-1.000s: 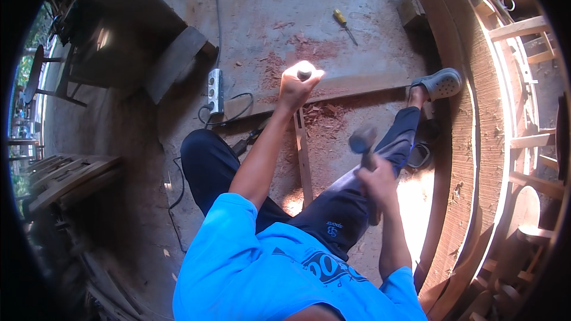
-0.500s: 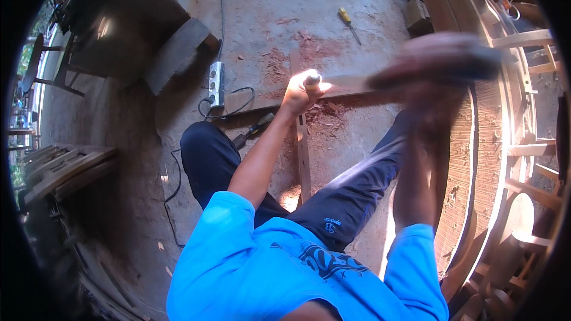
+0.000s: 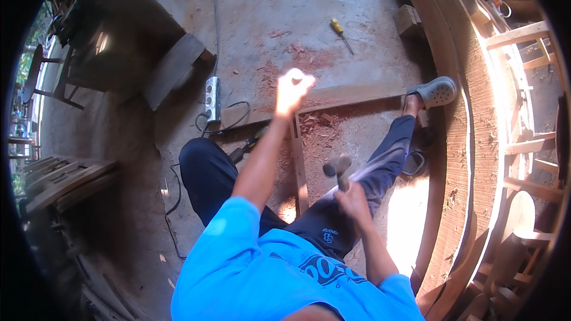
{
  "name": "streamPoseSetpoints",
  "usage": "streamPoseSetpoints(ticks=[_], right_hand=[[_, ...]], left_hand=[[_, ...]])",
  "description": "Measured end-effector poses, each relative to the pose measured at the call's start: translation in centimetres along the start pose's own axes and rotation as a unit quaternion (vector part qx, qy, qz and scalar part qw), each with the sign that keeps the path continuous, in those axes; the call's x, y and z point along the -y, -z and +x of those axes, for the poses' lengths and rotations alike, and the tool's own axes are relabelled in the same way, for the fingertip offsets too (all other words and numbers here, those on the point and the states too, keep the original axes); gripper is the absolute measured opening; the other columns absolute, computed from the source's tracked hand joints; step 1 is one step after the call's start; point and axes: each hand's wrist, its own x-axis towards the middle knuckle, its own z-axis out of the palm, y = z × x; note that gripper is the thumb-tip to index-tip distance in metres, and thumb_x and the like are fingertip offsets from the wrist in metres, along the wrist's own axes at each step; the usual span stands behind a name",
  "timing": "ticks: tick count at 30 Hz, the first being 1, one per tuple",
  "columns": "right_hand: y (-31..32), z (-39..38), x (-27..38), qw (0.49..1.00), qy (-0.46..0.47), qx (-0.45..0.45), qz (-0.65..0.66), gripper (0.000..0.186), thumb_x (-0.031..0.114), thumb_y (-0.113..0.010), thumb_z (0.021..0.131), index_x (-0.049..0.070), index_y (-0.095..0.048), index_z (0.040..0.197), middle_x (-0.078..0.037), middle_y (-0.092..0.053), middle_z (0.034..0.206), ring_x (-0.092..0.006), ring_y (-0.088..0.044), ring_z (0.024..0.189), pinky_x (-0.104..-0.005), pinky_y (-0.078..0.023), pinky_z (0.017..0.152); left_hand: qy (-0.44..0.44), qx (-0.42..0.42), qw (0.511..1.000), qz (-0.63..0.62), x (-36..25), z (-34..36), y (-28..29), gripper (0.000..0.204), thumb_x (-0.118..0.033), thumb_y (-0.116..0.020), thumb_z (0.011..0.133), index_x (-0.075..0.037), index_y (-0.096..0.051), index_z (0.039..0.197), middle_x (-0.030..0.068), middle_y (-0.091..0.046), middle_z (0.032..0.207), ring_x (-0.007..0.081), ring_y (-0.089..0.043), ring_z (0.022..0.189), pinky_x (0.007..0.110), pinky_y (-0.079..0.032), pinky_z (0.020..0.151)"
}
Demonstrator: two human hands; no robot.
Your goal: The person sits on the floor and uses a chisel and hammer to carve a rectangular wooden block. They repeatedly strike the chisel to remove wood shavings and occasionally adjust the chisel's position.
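Note:
My left hand (image 3: 291, 92), brightly sunlit, is closed around the upright handle of a chisel (image 3: 295, 75), seen end-on. Its blade is hidden below the fist. Under that hand a long wooden board (image 3: 351, 93) lies across the floor, and a narrow slotted wooden strip (image 3: 299, 169) runs from it toward me between my legs. My right hand (image 3: 355, 202) grips a hammer (image 3: 337, 167) over my right thigh, its head slightly blurred and apart from the chisel. Reddish wood chips (image 3: 321, 122) lie around the board.
A yellow-handled screwdriver (image 3: 341, 34) lies on the floor ahead. To the left are a white power strip (image 3: 212, 98) with a dark cable and a dark tool (image 3: 253, 142) by my left knee. A large timber (image 3: 458, 202) runs along my right side, with wooden frames (image 3: 532, 142) beyond it.
My right hand has come down and inward from a blurred, raised position at the upper right to above my thigh. My left hand keeps its hold on the chisel.

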Motion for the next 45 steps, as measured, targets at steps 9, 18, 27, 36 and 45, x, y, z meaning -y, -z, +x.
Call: streamPoseSetpoints(ticks=[9,18,27,36,45], right_hand=[[-2.2,-4.3,-2.2,0.993,-0.117,0.013,0.021,0.031,0.017,-0.068,0.078,-0.002,-0.065,0.102,-0.022,-0.070,0.089,-0.0295,-0.070,0.084,-0.0411,-0.053,0.077],[3.5,-0.8,5.0,0.996,-0.002,-0.059,0.065,0.021,0.011,-0.066,0.077,-0.003,-0.060,0.092,-0.009,-0.056,0.068,-0.0154,-0.053,0.063,-0.0353,-0.046,0.062],[12.9,-5.4,15.9,0.948,0.216,-0.145,0.181,0.019,0.008,-0.073,0.082,0.005,-0.057,0.090,-0.001,-0.056,0.065,-0.0084,-0.053,0.051,-0.0251,-0.043,0.048],[20.3,-11.4,24.4,0.816,0.469,-0.220,0.255,0.017,0.010,-0.061,0.083,0.007,-0.044,0.085,-0.002,-0.041,0.058,-0.0115,-0.039,0.039,-0.0254,-0.040,0.039],[19.6,-11.5,24.0,0.786,0.496,-0.209,0.303,0.018,0.013,-0.060,0.085,0.007,-0.043,0.087,-0.001,-0.041,0.058,-0.0101,-0.039,0.040,-0.0253,-0.042,0.042]], left_hand=[[0.071,0.106,0.987,-0.095,-2.7,6.6,1.1,0.027,-0.025,-0.082,0.082,-0.008,-0.062,0.077,0.0014,-0.060,0.065,0.0108,-0.055,0.057,0.028,-0.043,0.057],[0.027,0.032,0.988,-0.150,-3.5,-0.6,2.3,0.016,-0.013,-0.078,0.086,-0.007,-0.064,0.080,-0.0015,-0.063,0.071,0.0066,-0.056,0.061,0.024,-0.044,0.058],[-0.058,0.033,0.992,-0.111,-2.6,-3.2,1.6,0.022,-0.016,-0.079,0.087,-0.011,-0.062,0.075,-0.0045,-0.061,0.067,0.0040,-0.055,0.060,0.024,-0.044,0.057],[-0.064,-0.008,0.997,-0.035,-2.2,-3.8,2.7,0.028,-0.020,-0.081,0.087,-0.010,-0.058,0.076,-0.0049,-0.058,0.070,0.0061,-0.053,0.065,0.026,-0.046,0.061],[-0.103,0.037,0.982,-0.154,-2.8,-3.5,1.8,0.023,-0.015,-0.079,0.089,-0.012,-0.058,0.079,-0.0059,-0.057,0.067,0.0026,-0.052,0.059,0.022,-0.042,0.054]])
